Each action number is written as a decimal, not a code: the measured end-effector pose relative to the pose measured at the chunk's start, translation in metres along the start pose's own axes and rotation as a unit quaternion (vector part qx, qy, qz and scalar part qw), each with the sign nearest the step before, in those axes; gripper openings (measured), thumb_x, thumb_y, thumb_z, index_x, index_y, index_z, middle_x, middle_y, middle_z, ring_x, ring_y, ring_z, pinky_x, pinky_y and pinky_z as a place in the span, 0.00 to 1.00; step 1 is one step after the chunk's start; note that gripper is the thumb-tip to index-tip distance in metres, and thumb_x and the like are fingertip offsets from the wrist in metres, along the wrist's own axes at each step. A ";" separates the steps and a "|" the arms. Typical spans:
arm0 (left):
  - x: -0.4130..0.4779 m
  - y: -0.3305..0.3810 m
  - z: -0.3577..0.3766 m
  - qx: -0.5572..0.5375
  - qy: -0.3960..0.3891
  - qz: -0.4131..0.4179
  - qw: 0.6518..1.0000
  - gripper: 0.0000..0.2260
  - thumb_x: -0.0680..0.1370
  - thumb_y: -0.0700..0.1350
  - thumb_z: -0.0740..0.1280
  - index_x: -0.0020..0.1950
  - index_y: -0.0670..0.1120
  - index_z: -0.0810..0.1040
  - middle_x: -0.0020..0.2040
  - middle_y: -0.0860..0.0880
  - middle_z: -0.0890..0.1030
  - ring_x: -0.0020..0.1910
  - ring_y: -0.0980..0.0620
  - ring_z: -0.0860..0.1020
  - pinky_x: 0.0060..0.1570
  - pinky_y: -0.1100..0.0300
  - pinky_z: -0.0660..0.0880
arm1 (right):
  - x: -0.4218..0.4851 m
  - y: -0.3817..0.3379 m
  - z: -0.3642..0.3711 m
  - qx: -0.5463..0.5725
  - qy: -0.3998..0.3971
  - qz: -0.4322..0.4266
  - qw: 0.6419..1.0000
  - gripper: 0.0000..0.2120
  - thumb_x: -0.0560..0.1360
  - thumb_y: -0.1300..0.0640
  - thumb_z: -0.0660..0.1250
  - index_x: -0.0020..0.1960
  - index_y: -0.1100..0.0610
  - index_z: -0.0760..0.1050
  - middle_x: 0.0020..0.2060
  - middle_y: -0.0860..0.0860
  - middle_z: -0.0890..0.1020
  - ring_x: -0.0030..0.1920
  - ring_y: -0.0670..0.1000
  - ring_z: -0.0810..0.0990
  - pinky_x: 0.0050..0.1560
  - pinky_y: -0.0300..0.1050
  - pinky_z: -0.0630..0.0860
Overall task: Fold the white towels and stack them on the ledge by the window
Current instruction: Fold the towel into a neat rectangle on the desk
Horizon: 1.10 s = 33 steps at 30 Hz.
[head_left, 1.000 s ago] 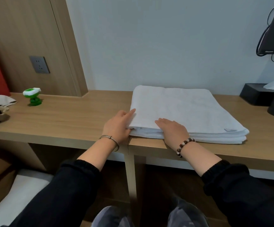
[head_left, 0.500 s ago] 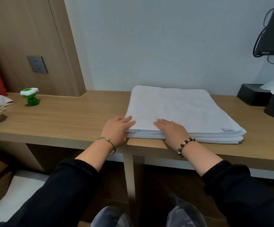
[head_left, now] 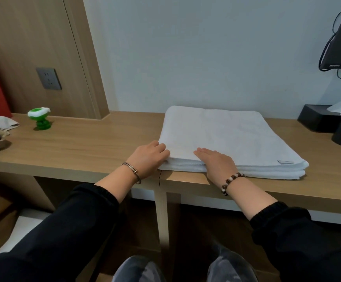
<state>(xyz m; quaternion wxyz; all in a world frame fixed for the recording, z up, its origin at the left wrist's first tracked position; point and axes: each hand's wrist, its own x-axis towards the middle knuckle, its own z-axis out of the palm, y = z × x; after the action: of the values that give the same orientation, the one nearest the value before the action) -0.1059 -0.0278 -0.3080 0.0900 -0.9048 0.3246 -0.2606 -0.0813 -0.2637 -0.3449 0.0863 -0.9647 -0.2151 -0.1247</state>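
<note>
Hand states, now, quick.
Left hand: open, fingers touching the towel stack at its near left corner.
Right hand: open, flat on top of the stack.

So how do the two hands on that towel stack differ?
The left hand rests against the near left corner of the folded white towels, while the right hand lies flat on top at the front edge. The left wrist wears a thin metal bangle; the right wears a beaded bracelet. Both touch the towels without gripping them.
</note>
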 end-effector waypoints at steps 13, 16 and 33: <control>-0.004 -0.016 0.011 -0.016 -0.091 -0.192 0.977 0.04 0.73 0.40 0.63 0.45 0.47 0.69 0.44 0.51 0.70 0.46 0.50 0.69 0.38 0.54 0.75 | -0.011 0.008 -0.012 -0.091 -0.026 0.064 0.993 0.32 0.76 0.68 0.55 0.76 0.47 0.54 0.76 0.49 0.56 0.76 0.49 0.52 0.72 0.62 0.45; 0.008 -0.021 0.000 -0.029 -0.124 -0.182 0.975 0.05 0.72 0.41 0.63 0.45 0.49 0.74 0.51 0.52 0.74 0.52 0.50 0.70 0.44 0.60 0.69 | -0.013 0.001 -0.012 -0.071 -0.035 0.048 0.996 0.33 0.76 0.69 0.56 0.76 0.49 0.54 0.76 0.49 0.56 0.76 0.50 0.51 0.72 0.62 0.48; 0.062 0.046 0.041 -0.108 -0.193 -0.242 0.945 0.23 0.81 0.59 0.43 0.77 0.59 0.50 0.78 0.52 0.50 0.77 0.48 0.48 0.72 0.43 0.44 | -0.067 0.086 -0.034 -0.138 0.005 0.230 0.963 0.26 0.77 0.57 0.58 0.74 0.47 0.58 0.74 0.47 0.60 0.74 0.49 0.56 0.72 0.61 0.49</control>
<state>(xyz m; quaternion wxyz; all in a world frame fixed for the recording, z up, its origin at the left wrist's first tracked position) -0.0688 -0.1025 -0.3322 -0.0131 -0.9933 0.0983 -0.0588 -0.1096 -0.3743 -0.3405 -0.0202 -0.9902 0.0322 -0.1344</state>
